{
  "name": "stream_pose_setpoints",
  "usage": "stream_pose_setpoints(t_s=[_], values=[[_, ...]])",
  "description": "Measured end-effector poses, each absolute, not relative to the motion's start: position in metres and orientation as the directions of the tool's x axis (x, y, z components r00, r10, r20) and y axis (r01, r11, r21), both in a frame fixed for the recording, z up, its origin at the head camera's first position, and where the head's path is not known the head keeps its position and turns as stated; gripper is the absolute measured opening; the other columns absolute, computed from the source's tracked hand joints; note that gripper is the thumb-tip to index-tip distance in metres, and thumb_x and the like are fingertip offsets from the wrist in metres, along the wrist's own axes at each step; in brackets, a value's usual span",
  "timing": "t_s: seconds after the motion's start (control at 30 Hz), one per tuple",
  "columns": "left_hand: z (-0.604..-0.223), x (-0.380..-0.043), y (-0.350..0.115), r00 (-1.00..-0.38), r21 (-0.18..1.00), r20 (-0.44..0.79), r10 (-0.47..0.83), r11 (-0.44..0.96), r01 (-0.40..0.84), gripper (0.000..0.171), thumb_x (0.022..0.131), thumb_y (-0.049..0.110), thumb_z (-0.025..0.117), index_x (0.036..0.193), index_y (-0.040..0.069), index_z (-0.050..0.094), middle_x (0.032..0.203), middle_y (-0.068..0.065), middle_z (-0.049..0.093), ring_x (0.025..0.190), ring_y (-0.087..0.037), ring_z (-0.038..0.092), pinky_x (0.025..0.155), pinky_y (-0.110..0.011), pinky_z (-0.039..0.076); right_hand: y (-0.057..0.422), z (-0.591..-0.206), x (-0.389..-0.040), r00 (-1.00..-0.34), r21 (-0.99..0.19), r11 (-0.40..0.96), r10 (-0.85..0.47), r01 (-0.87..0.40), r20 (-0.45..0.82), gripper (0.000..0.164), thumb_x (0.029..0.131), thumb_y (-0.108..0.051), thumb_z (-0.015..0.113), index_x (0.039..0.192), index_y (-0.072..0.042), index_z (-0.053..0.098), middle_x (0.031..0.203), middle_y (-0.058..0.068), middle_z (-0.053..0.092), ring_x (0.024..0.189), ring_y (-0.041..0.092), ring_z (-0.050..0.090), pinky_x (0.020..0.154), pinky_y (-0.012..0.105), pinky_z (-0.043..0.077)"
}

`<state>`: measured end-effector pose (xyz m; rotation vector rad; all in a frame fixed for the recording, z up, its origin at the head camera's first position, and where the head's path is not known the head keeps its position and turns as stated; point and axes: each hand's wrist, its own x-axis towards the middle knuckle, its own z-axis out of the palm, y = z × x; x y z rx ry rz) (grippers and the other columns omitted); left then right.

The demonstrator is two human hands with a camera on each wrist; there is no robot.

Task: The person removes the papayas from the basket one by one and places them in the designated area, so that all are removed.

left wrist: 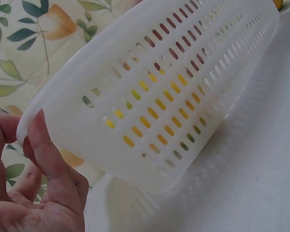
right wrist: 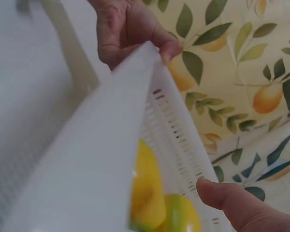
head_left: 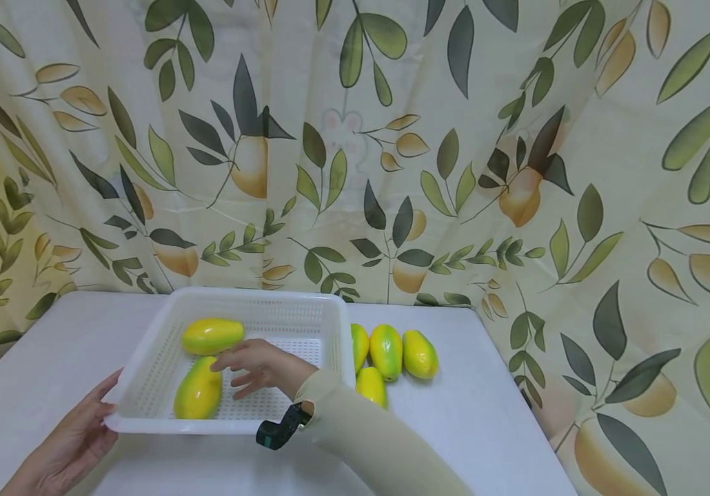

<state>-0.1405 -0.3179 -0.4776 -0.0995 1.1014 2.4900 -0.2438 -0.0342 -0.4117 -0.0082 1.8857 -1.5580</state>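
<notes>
A white plastic basket (head_left: 163, 425) with slotted sides stands on the table. Two yellow-green mangoes lie in its left half, one mango (head_left: 212, 335) toward the back and another mango (head_left: 196, 393) nearer the front. My left hand (head_left: 76, 437) pinches the rim at the front left corner, thumb and fingers on either side of it in the left wrist view. Over the inside of the basket hangs my right hand (head_left: 262, 365), its fingers loosely spread and nothing held. Its fingertips overlap the edge of the front mango in the head view; whether they touch it I cannot tell.
Several more mangoes (head_left: 386, 351) lie on the white table (head_left: 467, 413) just right of the basket, one partly hidden by its wall. Behind the table hangs a leaf-and-fruit patterned curtain (head_left: 342, 234). A dark band (head_left: 283, 426) is on the right wrist.
</notes>
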Motion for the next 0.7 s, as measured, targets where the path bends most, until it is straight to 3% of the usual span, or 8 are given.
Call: stream_pose_setpoints(t_s=[0.7], values=[[-0.479,-0.141,-0.316,-0.922,0.667,-0.177,0.346,-0.646,-0.370,0.055,0.102,0.000,0.034,0.117,0.038,0.070,0.113,0.005,0.067,0.104,-0.016,0.066,0.089,-0.025,0.057,-0.051,-0.424,-0.244,-0.724,-0.842,0.313,-0.433,0.439,-0.538,0.016,0.085,-0.011,0.073,0.100,-0.007,0.068,0.124,0.021,0.055,0.103,0.046,0.061,0.088,0.060,0.054]])
